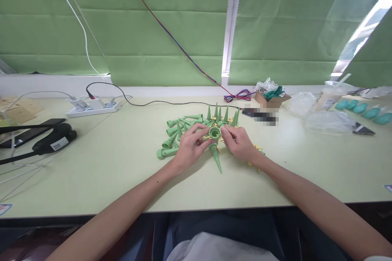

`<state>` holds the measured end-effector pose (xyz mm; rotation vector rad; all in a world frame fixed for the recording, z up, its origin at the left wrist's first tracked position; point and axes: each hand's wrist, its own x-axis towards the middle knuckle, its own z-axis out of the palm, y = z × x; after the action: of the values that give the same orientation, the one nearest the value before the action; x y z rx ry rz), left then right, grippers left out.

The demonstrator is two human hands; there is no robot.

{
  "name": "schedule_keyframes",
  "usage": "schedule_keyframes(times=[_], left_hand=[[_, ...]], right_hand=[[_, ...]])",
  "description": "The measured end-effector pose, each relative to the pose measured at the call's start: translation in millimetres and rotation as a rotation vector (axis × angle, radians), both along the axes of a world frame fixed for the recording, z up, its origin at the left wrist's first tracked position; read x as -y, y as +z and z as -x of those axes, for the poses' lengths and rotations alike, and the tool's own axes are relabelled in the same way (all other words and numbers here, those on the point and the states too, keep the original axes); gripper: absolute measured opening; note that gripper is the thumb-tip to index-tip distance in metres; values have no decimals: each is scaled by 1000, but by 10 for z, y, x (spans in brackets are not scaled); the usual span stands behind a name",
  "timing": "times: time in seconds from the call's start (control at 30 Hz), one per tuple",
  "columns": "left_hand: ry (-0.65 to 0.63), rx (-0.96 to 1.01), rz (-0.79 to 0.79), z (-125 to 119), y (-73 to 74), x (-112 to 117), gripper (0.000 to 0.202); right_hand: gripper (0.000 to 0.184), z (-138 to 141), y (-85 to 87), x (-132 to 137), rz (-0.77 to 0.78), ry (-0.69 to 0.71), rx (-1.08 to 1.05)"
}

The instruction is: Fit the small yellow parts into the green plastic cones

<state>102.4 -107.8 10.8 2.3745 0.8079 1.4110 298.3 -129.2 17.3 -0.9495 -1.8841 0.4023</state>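
Note:
Between my hands is a green plastic watering spike (214, 133), its round, hollow end turned up towards me. My left hand (192, 147) is closed around its left side, thumb and fingers on the rim. From the right, my right hand (239, 142) pinches the edge of the same end; whether a small part is also in those fingers is hidden. Green tubes (168, 153) lie to the left, and several green pointed cones (216, 112) stand behind my hands. One cone (216, 159) points towards me below them. Small yellow pieces (257, 147) lie around my right wrist.
A white power strip (93, 108) and black headset-like device (55, 138) are at left. Behind run a thin black cable and a coiled red-blue wire (239, 96). A cardboard box (272, 100), plastic cup (329, 96), phone (363, 129) and teal objects (372, 113) stand at right.

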Motion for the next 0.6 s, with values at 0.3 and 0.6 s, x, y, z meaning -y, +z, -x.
schedule_keyframes(times=[0.3, 0.6], left_hand=[[6, -33, -91, 23, -4, -9, 13], [32, -50, 54, -20, 24, 19, 19]], right_hand=[[46, -9, -11, -16, 14, 6, 19], [46, 7, 2, -9, 22, -28, -18]])
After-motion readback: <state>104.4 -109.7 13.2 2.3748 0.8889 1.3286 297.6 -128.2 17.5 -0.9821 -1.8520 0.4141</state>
